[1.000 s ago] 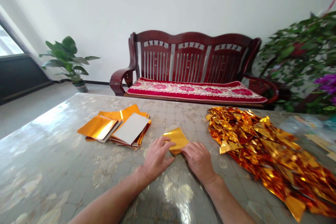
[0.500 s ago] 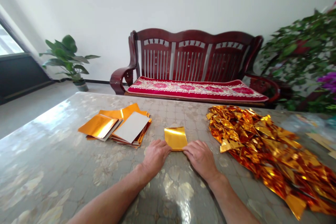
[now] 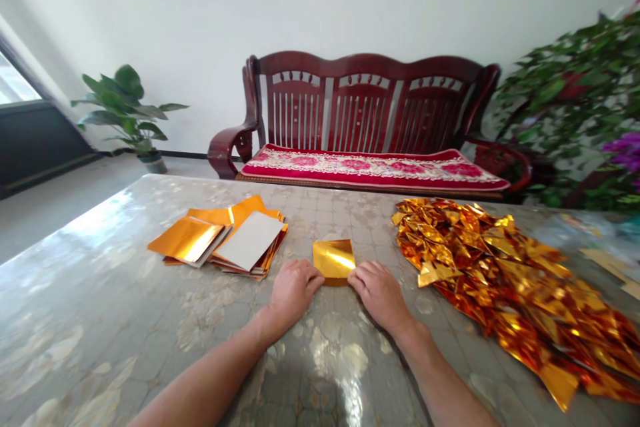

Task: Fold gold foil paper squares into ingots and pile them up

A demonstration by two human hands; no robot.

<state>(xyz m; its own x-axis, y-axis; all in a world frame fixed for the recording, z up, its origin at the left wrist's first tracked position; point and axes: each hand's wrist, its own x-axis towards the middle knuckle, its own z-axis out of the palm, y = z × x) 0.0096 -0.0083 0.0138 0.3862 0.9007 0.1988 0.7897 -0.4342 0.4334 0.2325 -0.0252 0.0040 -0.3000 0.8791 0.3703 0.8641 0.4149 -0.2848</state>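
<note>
The glossy grey counter (image 3: pixel 100 320), patterned with pale flowers, bears overlapping gold-and-grey rectangular paper sheets (image 3: pixel 253 241) at left, a small gold foil square (image 3: pixel 333 257), and heaped orange-gold foil pieces (image 3: pixel 505 287) at right.

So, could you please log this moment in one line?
Left hand: holds gold sheet, near left corner | right hand: holds near right corner | left side: sheet stack | right side: foil pile
</note>
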